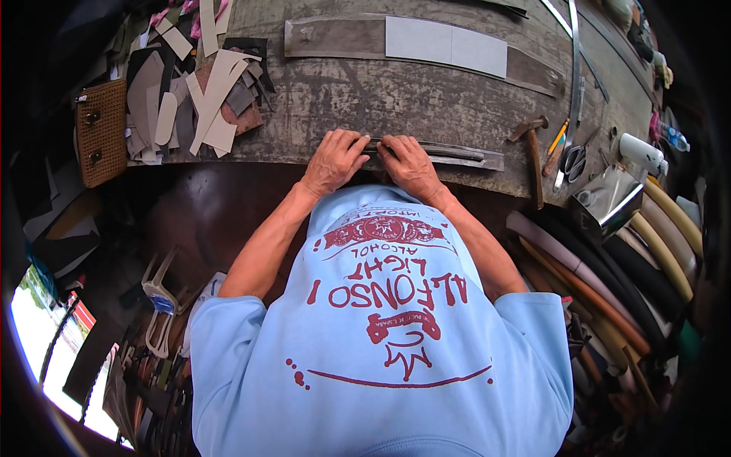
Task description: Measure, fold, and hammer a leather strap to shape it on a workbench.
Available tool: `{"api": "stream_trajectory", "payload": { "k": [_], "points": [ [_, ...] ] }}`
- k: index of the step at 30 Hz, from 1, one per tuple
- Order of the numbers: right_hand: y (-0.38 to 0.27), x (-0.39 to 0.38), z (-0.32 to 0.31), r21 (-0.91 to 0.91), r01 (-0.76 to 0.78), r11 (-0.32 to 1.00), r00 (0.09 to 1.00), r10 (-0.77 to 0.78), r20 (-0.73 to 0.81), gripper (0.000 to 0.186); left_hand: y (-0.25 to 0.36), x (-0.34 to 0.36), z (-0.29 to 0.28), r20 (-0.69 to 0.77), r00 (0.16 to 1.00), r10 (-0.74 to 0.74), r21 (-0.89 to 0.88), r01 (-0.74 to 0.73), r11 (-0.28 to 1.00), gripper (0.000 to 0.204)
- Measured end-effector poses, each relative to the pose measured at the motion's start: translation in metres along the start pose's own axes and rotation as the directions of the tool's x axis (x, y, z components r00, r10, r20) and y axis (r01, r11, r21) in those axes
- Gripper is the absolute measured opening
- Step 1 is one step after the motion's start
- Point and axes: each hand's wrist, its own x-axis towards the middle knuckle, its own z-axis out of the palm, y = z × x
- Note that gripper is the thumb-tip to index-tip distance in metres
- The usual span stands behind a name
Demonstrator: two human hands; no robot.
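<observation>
A narrow dark strip (457, 153), apparently folded or layered, lies along the near edge of the workbench. My right hand (410, 164) has its fingers curled over this strip, and the strip's length runs out to the right from under it. My left hand (333, 161) is closed beside it, thumb and fingertips pinching at the strip's left part. A small gap separates the two hands. Beneath the dark strip shows a flatter greyish strip (493, 161). The fingers hide most of the part between them.
The worn workbench (327, 99) bears a long brown strip (335, 38) with white panels (445, 46). Leather scraps (217, 99) and a woven brown piece (101, 133) lie left. Rightward are a hammer (535, 156), scissors (573, 162), a white bottle (642, 154) and rolled materials (601, 282).
</observation>
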Motion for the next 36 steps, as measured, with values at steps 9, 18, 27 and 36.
{"api": "stream_trajectory", "payload": {
  "k": [9,18,27,36],
  "points": [
    [0.003,0.002,0.006,0.126,-0.102,0.987,0.992,0.111,-0.066,0.021,0.006,0.006,0.006,-0.06,0.982,-0.181,-0.07,0.177,0.982,0.02],
    [0.003,0.002,0.008,0.28,-0.233,0.931,0.957,0.27,-0.102,0.02,0.008,0.008,0.009,-0.082,0.963,-0.258,-0.142,0.245,0.959,0.012],
    [0.001,0.004,0.008,0.35,-0.279,0.894,0.943,0.323,-0.075,0.017,0.008,0.006,0.011,-0.072,0.96,-0.269,-0.141,0.258,0.956,0.011],
    [-0.005,0.014,0.012,0.37,-0.45,0.812,0.875,0.484,0.003,0.01,0.027,0.015,0.016,-0.082,0.87,-0.487,-0.012,0.488,0.873,0.006]
  ]
}}
